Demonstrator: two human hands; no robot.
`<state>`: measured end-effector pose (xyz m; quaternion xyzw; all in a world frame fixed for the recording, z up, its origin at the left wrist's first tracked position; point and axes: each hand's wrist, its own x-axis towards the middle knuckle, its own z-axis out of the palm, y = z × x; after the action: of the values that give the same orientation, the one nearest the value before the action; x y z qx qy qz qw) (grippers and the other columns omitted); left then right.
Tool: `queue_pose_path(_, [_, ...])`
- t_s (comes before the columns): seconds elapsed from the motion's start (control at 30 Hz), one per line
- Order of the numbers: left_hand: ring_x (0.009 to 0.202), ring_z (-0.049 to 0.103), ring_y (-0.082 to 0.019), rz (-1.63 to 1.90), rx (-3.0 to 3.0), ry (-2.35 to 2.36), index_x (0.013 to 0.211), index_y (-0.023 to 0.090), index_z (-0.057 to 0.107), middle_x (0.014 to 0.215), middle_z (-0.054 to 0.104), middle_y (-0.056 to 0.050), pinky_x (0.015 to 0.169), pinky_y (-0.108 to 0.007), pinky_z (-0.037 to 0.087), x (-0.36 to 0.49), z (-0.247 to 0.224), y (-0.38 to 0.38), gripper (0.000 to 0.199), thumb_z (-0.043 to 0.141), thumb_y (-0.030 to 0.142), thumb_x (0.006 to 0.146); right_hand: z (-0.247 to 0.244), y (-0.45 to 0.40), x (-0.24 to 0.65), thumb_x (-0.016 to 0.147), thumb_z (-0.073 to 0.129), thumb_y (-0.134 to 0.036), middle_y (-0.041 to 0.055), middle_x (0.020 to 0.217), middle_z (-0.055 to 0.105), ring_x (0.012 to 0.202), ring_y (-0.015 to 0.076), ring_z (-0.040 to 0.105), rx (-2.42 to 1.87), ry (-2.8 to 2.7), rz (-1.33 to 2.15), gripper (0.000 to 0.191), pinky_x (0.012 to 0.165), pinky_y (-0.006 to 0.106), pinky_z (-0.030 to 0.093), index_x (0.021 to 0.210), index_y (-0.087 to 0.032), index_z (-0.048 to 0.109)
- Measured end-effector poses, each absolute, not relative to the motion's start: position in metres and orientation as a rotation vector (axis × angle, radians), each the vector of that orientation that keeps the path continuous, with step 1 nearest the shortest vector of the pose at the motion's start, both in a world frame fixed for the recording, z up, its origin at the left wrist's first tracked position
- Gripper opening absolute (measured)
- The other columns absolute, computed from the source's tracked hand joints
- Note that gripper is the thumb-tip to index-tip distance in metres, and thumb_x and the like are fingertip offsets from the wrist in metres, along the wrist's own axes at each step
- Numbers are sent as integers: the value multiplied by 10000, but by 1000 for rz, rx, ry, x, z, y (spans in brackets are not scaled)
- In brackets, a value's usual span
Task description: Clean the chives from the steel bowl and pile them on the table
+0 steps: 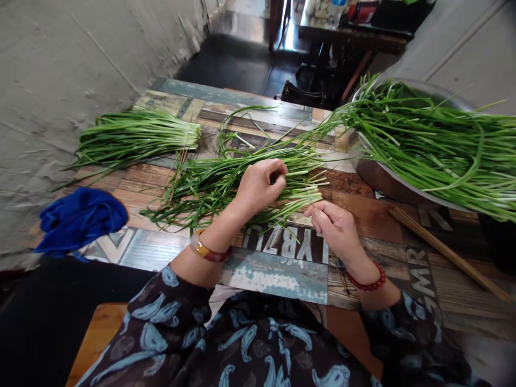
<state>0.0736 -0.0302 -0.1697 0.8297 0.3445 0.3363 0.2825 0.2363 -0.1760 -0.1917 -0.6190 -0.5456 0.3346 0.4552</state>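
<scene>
Loose green chives (217, 174) lie spread across the middle of the patchwork table, their pale stem ends to the right. My left hand (262, 184) is over them with its fingers curled closed; what it pinches, if anything, is too small to make out. Just below and right of the pale stem ends is my right hand (334, 226), fingers closed in a pinch on something I cannot make out. A neater bunch of chives (141, 134) rests at the back left. At the right, a large metal bowl (377, 171) is heaped with more chives (435, 142).
A blue cloth (83, 217) lies on the table's left corner. Wooden sticks (447, 252) rest at the right, below the bowl. A grey wall (72, 70) borders the left side. Behind stands another table (355, 36) with a red object and a bottle.
</scene>
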Motion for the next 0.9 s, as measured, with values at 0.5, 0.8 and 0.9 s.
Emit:
queue_pose_path(0.5, [743,609,-147,775,1728,742,815,129,748,803,716,-48,735,-273,468,72,-163,-32,182,666,292,810,-192,-178,236,969,504,-317,-46,576,450,518,105,393,-1522,-1343,833,246,517,245,311,875,-180,685])
queue_pose_path(0.8, [703,573,-123,698,1588,713,789,119,733,773,694,-36,690,-251,438,72,-158,-39,215,696,331,793,-187,-177,234,965,493,-331,-27,583,488,513,109,419,-1513,-1365,815,269,498,239,328,849,-180,683])
queue_pose_path(0.9, [708,575,-123,683,1549,704,799,121,737,785,701,-37,683,-246,436,73,-158,-40,228,700,345,789,-187,-178,233,964,497,-330,-24,582,491,515,112,428,-1517,-1356,823,266,495,238,332,847,-183,686])
